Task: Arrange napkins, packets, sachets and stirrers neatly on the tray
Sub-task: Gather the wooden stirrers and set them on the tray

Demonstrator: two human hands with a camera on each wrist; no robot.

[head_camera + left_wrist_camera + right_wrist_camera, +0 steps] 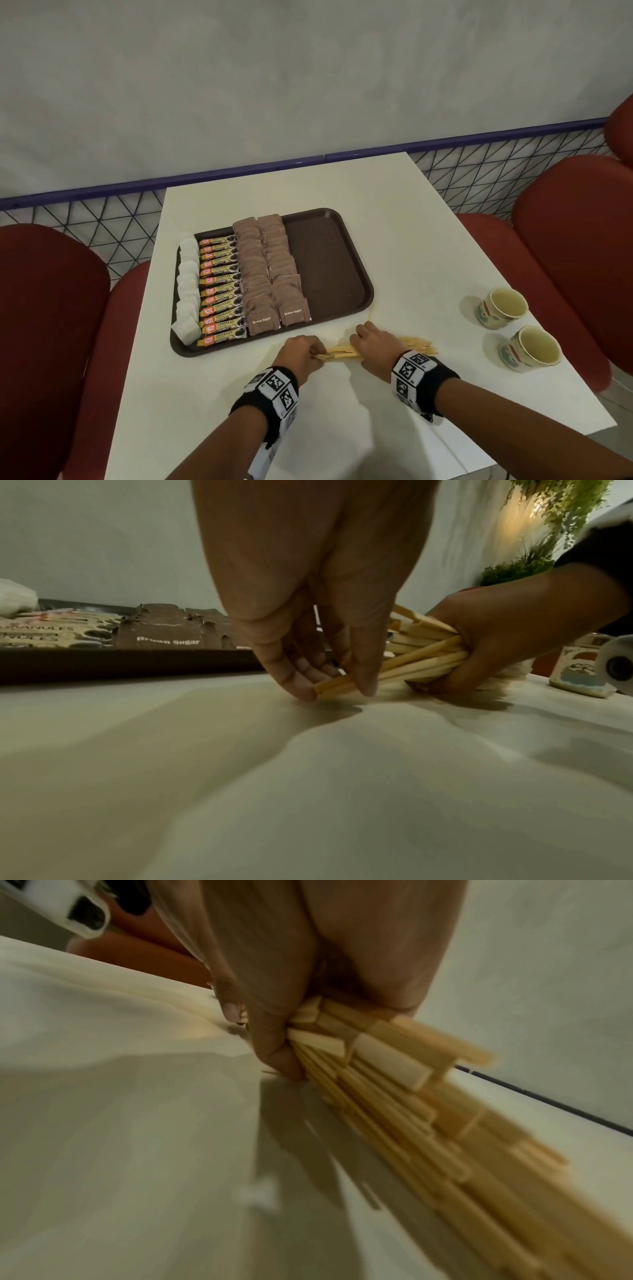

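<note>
- Two hands work one bundle of wooden stirrers (342, 353) on the white table (394, 240), lower centre of the head view, just below the brown tray (329, 253).
- Left hand (301, 353): thumb and fingers (301, 685) pinch the bundle's left end against the tabletop.
- Right hand (373, 346): fingers curl round the bundle's middle; loose ends fan out toward the lower right of the right wrist view.
- Tray holds, left to right: white napkins (187, 291), granules packets (222, 291), brown sugar sachets (270, 270); its right part is bare.
- Two paper cups (513, 329) stand at right.
</note>
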